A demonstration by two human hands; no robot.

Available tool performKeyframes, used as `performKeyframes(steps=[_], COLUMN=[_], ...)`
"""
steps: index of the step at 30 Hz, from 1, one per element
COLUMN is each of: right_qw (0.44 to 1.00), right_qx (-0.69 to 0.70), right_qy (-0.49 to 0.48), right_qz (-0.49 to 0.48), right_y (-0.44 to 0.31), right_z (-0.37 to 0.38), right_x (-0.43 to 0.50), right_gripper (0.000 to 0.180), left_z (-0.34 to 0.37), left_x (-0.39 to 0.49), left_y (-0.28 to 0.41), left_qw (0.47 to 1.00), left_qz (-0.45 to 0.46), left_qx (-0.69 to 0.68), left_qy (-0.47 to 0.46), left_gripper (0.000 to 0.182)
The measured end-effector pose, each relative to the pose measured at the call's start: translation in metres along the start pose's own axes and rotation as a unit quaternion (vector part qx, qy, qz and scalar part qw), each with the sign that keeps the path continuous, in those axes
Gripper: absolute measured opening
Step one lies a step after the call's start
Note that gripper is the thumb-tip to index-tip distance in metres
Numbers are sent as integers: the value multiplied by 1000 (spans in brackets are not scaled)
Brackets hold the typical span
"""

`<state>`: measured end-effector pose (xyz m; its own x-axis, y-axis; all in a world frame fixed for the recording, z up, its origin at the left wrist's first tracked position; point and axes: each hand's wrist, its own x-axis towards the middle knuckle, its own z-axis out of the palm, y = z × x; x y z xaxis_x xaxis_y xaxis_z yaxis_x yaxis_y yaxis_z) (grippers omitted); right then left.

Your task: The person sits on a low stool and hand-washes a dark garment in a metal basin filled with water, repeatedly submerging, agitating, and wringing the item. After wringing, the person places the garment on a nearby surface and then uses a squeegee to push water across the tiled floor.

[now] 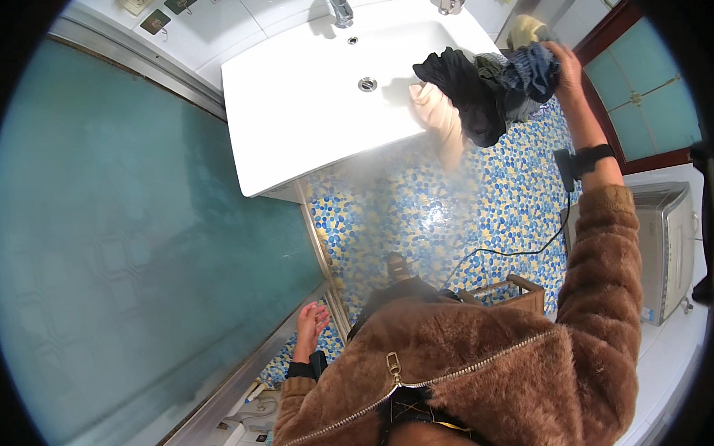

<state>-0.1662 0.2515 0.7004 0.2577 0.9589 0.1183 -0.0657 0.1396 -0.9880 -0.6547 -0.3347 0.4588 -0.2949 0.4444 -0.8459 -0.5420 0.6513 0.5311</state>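
Observation:
At the upper right, my right hand [565,68] is closed on a bunched blue-grey cloth [531,72] beside the white washbasin [294,119]. A black cloth [467,95] drapes over the basin's right front edge, with a cream cloth [438,111] hanging over the edge to its left. Grey-green fabric lies between the black cloth and my right hand, and a blurred pale yellow cloth [527,31] shows just behind the hand. My left hand [313,325] is low at my side near the door frame, its fingers apart and holding nothing.
A metal cup [452,1] stands on the basin's back right corner, right of the faucet [340,8]. A frosted glass panel [157,247] fills the left. A wooden stool [519,297] stands near my body, and a black cable [511,253] crosses the pebble-patterned floor. A grey appliance [664,247] is at right.

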Motion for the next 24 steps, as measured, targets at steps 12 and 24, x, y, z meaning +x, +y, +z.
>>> performKeyframes(steps=[12, 24], right_qw=[919, 548], right_qx=[-165, -537], right_qy=[-332, -514], right_qz=[-134, -384], right_y=[-134, -93], right_z=[-56, 82], right_x=[-145, -423], right_gripper=[81, 49], left_z=[-2, -113], left_x=[-6, -92], left_y=[-30, -162], left_qw=[999, 998], left_qz=[-15, 52], left_qx=[34, -32], left_qy=[-24, -23], left_gripper=[32, 35])
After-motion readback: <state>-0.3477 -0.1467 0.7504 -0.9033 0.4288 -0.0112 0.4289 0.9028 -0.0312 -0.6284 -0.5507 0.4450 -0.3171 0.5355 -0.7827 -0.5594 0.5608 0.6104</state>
